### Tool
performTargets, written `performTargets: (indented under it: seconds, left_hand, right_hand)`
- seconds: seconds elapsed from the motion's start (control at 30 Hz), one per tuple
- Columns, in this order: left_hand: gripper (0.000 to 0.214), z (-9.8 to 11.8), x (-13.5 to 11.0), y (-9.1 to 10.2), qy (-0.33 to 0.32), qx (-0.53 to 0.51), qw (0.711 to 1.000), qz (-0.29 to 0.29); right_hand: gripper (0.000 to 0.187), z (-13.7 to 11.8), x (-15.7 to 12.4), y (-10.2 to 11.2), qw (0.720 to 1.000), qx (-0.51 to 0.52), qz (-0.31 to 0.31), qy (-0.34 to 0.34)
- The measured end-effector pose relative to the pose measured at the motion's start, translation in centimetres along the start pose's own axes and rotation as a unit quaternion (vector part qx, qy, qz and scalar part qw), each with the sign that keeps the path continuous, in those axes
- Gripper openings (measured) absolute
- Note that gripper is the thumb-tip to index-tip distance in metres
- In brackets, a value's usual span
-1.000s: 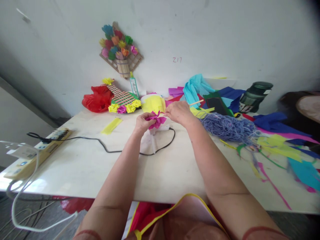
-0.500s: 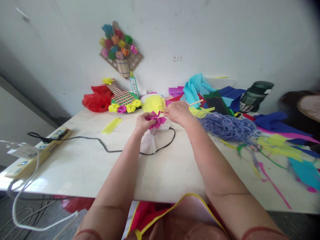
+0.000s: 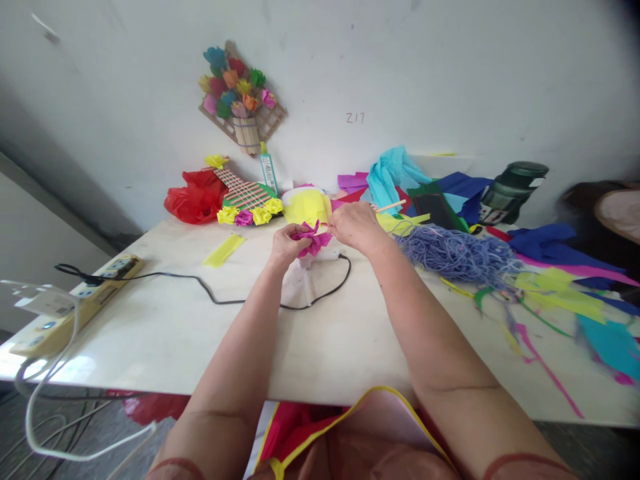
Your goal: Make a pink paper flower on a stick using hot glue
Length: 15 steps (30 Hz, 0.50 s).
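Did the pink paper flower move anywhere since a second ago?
No. The pink crepe-paper flower sits where it was, just beyond the loop of the black power cord, held in the left hand, with the right hand gripping the thin wooden stick.

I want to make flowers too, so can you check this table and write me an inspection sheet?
Surface: pale table.
Work things: magenta paper flower; wooden stick.
Clutter: blue string pile, coloured paper sheets, red bag.
Hands: left hand pinches the flower; right hand grips the stick.
Cables: black cable leading to a power strip.
Surroundings: white wall with a flower craft; dark jar.
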<state>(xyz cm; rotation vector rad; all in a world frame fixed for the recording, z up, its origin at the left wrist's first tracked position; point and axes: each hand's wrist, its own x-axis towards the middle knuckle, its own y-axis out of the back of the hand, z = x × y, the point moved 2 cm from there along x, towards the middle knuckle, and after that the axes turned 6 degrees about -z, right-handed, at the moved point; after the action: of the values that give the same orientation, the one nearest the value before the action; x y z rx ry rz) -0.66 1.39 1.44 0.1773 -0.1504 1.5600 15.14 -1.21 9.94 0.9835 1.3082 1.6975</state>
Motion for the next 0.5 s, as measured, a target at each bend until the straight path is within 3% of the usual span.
performTargets:
  seconds: [0.5]
  left_hand:
    - [0.028, -0.02, 0.08, -0.06, 0.007, -0.014, 1.000, -0.002]
  right_hand:
    - [0.035, -0.15, 0.08, -0.05, 1.000, 0.004, 0.005, -0.001]
